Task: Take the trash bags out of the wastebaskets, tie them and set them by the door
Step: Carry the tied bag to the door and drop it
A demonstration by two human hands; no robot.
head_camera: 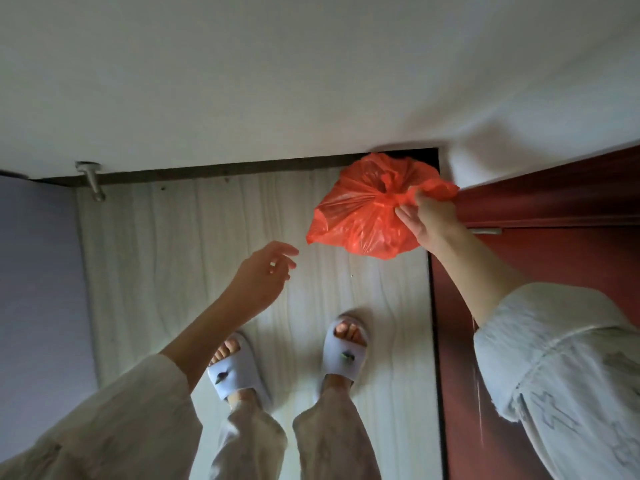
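Right hand (427, 216): gripped the knot of the red bag (363, 216), right beside the door (540, 271).
Left hand (266, 271): loose, held nothing, farther from the door.

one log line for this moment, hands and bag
right hand: grips knot of red bag | left hand: open, free | bag: tied, beside door
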